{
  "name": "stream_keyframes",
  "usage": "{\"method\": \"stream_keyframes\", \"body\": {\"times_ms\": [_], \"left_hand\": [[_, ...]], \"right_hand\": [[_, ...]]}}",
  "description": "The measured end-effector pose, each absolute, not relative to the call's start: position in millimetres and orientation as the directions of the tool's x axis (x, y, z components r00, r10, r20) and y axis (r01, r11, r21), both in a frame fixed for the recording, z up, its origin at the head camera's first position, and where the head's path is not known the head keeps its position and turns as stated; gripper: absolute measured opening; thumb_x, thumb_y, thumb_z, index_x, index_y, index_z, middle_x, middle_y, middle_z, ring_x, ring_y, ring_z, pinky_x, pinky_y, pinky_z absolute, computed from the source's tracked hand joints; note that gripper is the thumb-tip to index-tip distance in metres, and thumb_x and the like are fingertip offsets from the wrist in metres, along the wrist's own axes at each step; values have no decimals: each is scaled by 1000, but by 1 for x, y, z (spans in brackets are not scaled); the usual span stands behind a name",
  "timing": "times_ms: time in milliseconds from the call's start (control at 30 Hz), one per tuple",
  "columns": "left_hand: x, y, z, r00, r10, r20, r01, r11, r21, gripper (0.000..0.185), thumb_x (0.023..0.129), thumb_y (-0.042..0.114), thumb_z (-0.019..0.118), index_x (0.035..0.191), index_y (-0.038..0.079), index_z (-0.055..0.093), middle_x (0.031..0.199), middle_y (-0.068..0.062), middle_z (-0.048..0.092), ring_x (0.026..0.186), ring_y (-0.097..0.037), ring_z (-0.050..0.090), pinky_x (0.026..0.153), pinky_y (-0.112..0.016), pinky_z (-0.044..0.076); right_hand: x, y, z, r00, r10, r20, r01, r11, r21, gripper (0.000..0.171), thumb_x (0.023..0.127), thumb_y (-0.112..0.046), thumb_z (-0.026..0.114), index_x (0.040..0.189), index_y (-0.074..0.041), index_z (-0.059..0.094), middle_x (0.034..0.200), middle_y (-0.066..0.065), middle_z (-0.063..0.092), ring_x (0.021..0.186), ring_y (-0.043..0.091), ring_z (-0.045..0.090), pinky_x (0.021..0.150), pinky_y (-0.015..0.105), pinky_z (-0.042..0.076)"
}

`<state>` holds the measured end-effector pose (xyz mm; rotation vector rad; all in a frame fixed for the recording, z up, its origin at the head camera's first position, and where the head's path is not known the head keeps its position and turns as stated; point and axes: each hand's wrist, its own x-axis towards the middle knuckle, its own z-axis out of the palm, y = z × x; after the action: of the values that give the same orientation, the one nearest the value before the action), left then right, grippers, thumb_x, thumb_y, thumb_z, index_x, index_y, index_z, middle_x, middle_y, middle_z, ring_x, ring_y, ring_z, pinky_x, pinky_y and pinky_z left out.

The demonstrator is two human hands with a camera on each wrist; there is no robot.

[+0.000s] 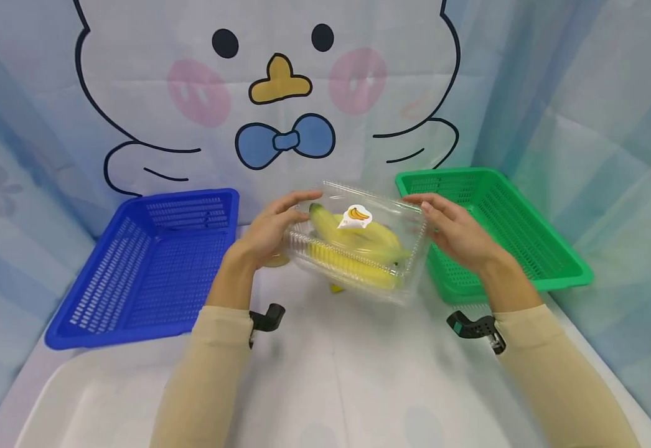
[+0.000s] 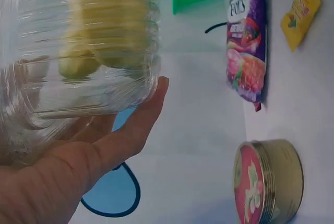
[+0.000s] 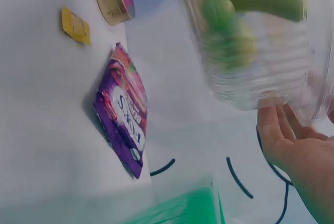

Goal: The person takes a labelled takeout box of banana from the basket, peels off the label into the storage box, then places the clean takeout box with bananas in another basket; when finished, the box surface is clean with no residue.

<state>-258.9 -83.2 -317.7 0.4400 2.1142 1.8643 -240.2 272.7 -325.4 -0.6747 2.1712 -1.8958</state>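
I held the clear clamshell box (image 1: pixel 359 249) of bananas (image 1: pixel 353 239) above the table (image 1: pixel 325 373), between the blue basket (image 1: pixel 146 267) and green basket (image 1: pixel 499 230). Its long axis ran from far-left down to near-right, lid sticker up. Left hand (image 1: pixel 269 230) and right hand (image 1: pixel 454 230) pressed its two ends, fingers straight and close together.

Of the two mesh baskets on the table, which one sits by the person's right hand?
The green basket, beside the right hand. The blue basket lies on the opposite side, by the left hand.
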Motion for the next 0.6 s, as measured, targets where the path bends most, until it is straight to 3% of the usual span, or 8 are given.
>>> {"method": "stream_keyframes", "body": {"times_ms": [67, 167, 333, 467, 600], "left_hand": [[-257, -86, -316, -923, 385, 4, 63, 140, 988, 45, 103, 19, 50, 146, 32, 57, 163, 10, 33, 140, -33, 40, 97, -55, 54], [-254, -90, -315, -937, 348, 24, 85, 160, 984, 44, 104, 19, 50, 146, 31, 58, 162, 9, 34, 140, -33, 40, 102, -56, 49], [-248, -92, -312, -951, 303, 60, 118, 179, 977, 44, 103, 19, 51, 145, 31, 59, 163, 9, 34, 144, -27, 33, 112, -55, 38], [-239, -93, -309, -962, 266, 56, 115, 212, 970, 45, 103, 21, 51, 146, 32, 58, 163, 7, 35, 143, -26, 32, 113, -57, 35], [-226, -97, -305, -974, 217, 64, 114, 226, 967, 46, 104, 20, 50, 148, 32, 56, 163, 3, 35, 143, -28, 34, 114, -60, 34]], "right_hand": [[-236, 270, -326, -888, -432, 156, -232, 130, -964, 51, 111, -35, 44, 156, -12, 38, 158, 8, 34, 136, 24, 47, 114, 30, 40], [-228, 264, -327, -893, -417, 171, -266, 181, -947, 54, 111, -29, 44, 161, -19, 27, 164, 7, 23, 146, 31, 35, 120, 51, 32], [-213, 257, -331, -893, -411, 185, -297, 229, -927, 66, 110, -24, 48, 164, -32, 11, 171, -4, -2, 157, 39, 7, 120, 69, 18], [-201, 249, -336, -873, -449, 191, -319, 230, -920, 72, 110, -28, 47, 164, -38, 0, 170, -8, -15, 156, 45, -4, 116, 76, 18], [-189, 239, -340, -861, -476, 181, -315, 218, -924, 76, 108, -43, 47, 161, -46, -7, 166, -9, -25, 153, 53, 0, 105, 81, 31]]}}
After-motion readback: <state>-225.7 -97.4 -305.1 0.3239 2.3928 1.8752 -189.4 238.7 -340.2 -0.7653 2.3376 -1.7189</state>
